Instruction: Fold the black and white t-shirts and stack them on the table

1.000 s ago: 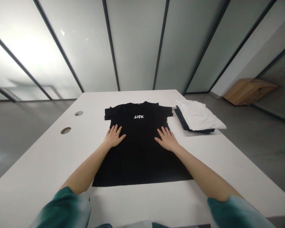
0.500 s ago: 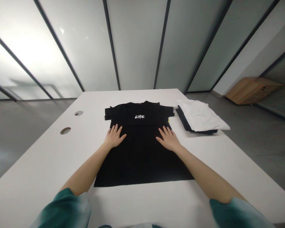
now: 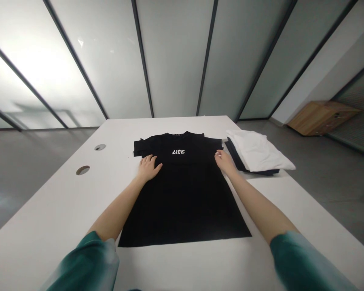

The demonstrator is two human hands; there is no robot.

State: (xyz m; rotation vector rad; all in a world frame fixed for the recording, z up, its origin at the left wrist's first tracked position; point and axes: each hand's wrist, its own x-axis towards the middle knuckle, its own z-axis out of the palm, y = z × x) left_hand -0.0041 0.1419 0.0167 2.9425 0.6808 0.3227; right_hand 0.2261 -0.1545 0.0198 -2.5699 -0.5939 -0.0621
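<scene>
A black T-shirt point(image 3: 182, 194) with white "LIFE" lettering lies flat on the white table point(image 3: 63, 202), collar pointing away from me. My left hand point(image 3: 148, 167) rests flat on the shirt's left side below the sleeve, fingers stretched out. At the shirt's right edge, just under the right sleeve, my right hand point(image 3: 224, 159) has its fingers curled at the fabric's edge; whether they pinch it is unclear. Both forearms are bare, with green sleeves near the camera.
A stack of folded clothes point(image 3: 257, 151), white on top of dark, sits on the table to the right of the shirt. Two round holes point(image 3: 83, 170) are in the tabletop at left. Glass walls stand behind; a wooden box point(image 3: 321, 117) is on the floor at right.
My right hand slid from the shirt's chest area out to its right edge near the sleeve. The left hand moved slightly up toward the left sleeve.
</scene>
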